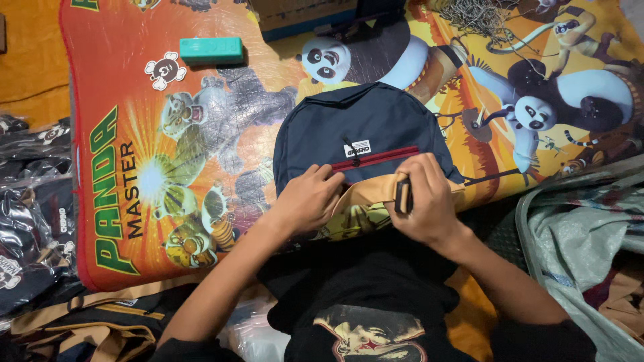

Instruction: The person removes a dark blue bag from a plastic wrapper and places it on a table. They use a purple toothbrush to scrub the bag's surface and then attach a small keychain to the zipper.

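While backpack (362, 131) lies flat on cartoon mat (134, 100), we pin it: left hand (310, 198) presses lower edge, right hand (424, 198) clamps tan strap (367, 191) and buckle (402, 196) taut.

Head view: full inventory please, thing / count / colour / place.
backpack: 1, navy with a red zip line, centre of the mat
tan strap: 1, tan with a black buckle, at the backpack's near edge
mat: 1, orange and yellow with cartoon animals, under the backpack
block: 1, teal, top of the mat
bagged dark items: several, black, left of the mat
more backpacks: count unclear, dark with tan straps, bottom left
sack: 1, grey-green, right edge
left hand: on the tan strap
right hand: gripping the buckle
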